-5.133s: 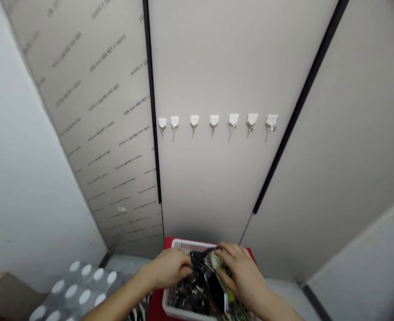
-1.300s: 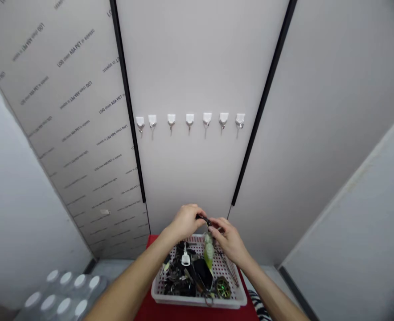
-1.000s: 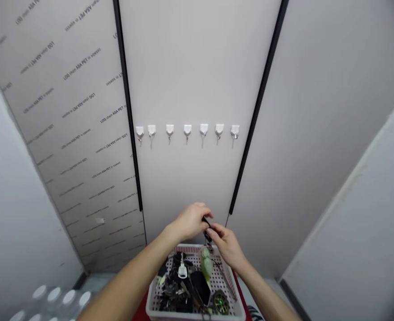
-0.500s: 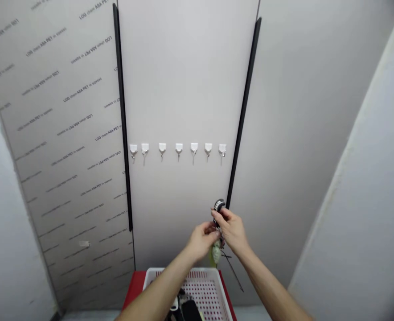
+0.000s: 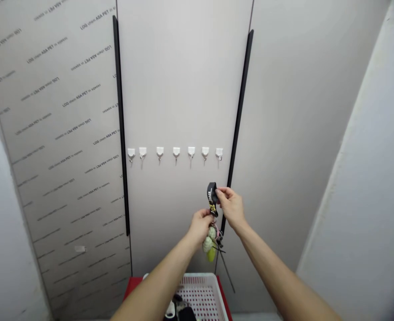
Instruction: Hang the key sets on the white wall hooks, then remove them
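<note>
Both my hands hold one keychain up in front of a grey wall panel. My right hand (image 5: 232, 206) pinches its black strap loop (image 5: 212, 195) at the top. My left hand (image 5: 200, 225) is closed on the keychain just below, where a pale green charm (image 5: 209, 244) and thin cords hang down. A row of several small white wall hooks (image 5: 175, 153) sits a little above the strap, all of them bare.
A white perforated basket (image 5: 202, 294) holding dark small items stands on a red surface (image 5: 130, 285) at the bottom edge. Two black vertical strips (image 5: 119, 129) frame the hook panel. A panel with printed protective film fills the left side.
Both hands lifted the keychain out of the basket and raised it toward the hooks. My right hand shifted up to the strap loop. The view tilted upward, so the basket dropped to the bottom edge.
</note>
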Available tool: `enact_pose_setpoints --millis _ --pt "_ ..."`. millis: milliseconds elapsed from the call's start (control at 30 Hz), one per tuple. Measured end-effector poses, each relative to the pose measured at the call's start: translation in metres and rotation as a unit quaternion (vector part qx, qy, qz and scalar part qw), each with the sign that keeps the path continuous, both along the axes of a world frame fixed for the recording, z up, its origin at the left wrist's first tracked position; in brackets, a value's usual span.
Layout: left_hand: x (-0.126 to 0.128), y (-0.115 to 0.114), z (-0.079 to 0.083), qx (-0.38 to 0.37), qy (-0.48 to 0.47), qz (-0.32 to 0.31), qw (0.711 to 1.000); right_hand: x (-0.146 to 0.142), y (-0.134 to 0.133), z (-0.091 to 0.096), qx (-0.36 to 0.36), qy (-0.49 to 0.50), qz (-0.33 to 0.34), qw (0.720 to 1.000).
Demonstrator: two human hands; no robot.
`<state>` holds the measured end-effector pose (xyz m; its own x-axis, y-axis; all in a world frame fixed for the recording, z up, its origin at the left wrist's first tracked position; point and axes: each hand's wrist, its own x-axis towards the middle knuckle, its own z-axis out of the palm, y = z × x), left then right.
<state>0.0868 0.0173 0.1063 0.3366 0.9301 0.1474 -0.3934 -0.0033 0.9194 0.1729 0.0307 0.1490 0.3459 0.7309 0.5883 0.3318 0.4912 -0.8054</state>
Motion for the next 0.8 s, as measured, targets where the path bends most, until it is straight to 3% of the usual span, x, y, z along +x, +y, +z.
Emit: enact_pose_setpoints --millis 167,467,633,800 --pt "-0.007 0.008 0.009 -0.004 0.021 -0.026 0.999 0.008 0.006 0.014 0.035 -0.041 -0.119 0.991" --pt "0.016 0.04 0.056 0.034 0.013 -0.007 0.999 0.023 0.03 0.068 0.052 -0.215 -0.317 0.922" --pt "0.034 0.051 0.068 0.031 0.024 0.004 0.999 0.032 0.044 0.086 0.015 -0.29 -0.36 0.887" --pt "0.045 0.056 0.059 0.018 0.06 0.029 0.998 0.033 0.053 0.082 -0.034 -0.355 -0.351 0.866"
